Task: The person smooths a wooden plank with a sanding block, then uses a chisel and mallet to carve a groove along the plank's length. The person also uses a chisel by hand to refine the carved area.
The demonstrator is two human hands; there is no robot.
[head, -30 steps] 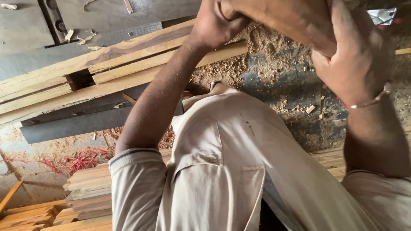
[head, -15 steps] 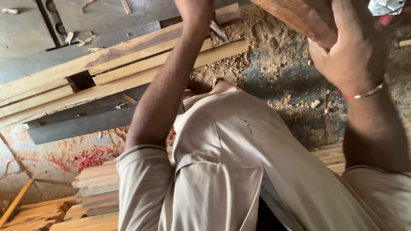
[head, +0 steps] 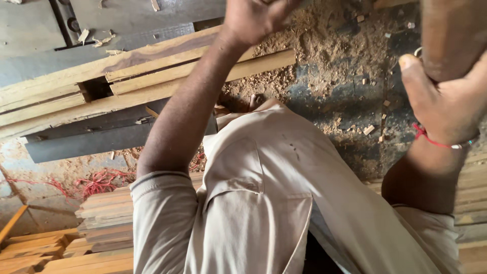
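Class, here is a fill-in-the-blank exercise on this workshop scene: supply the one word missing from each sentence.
1. The right hand grips a brown piece of ____.
2. On that wrist sits a thin ____-coloured thread.
3. The floor is strewn with ____ and small chips.
4. The left hand is raised ____ the long planks.

Missing words: wood; red; sawdust; above

Both hands' fingers cut off at top edge.

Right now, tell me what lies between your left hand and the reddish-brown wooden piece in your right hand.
Nothing lies between left hand and wooden piece; head view shows only sawdust-strewn floor below.
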